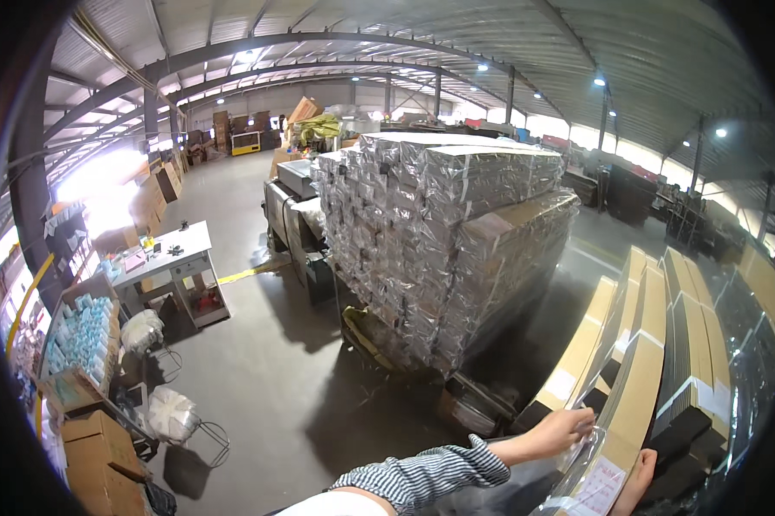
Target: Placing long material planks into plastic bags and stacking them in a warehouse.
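My left hand point(568, 432) reaches in from the lower edge in a striped sleeve. Its fingers are curled closed on clear plastic film point(582, 454) at the near end of a long bundle of brown cardboard point(630, 400). A white label with handwriting point(600, 487) lies on that end. My right hand point(639, 483) rests against the bundle's right side, fingers bent around its edge; the rest of this hand is partly hidden. More long cardboard bundles, tied with white straps point(695, 344), stand to the right.
A tall film-wrapped stack of long boxes point(422, 232) stands ahead. At left are a white table point(181, 251), two plastic-wrapped stools point(171, 414), a carton of pale blue pieces point(71, 387) and brown cartons point(102, 456). Grey floor point(276, 404) lies between.
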Available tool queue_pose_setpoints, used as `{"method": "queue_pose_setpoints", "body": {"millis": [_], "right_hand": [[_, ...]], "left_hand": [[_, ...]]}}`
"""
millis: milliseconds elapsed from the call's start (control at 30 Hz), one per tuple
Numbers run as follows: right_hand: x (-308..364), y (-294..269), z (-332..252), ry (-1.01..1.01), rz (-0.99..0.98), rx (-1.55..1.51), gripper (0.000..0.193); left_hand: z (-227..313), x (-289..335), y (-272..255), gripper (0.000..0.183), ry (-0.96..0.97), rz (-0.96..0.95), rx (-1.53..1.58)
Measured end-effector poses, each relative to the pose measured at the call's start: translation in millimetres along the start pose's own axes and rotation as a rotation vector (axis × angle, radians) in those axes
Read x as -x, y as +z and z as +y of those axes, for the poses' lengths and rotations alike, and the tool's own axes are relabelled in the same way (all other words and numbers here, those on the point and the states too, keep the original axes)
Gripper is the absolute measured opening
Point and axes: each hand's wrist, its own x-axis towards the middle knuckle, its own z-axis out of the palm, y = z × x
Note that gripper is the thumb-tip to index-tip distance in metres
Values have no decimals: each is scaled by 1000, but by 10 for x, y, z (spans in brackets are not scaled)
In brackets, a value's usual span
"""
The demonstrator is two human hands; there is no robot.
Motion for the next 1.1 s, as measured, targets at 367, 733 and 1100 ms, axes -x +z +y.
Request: {"method": "queue_pose_setpoints", "body": {"millis": [367,733,1100], "right_hand": [[908,423,682,219,38,122,27],[1607,638,388,281,-254,162,27],[1976,856,252,338,-430,201,25]], "left_hand": [[-780,1391,1031,27,-694,-26,171],[-541,1889,423,48,-659,-165,104],[-500,2806,-56,51,-694,-299,-34]]}}
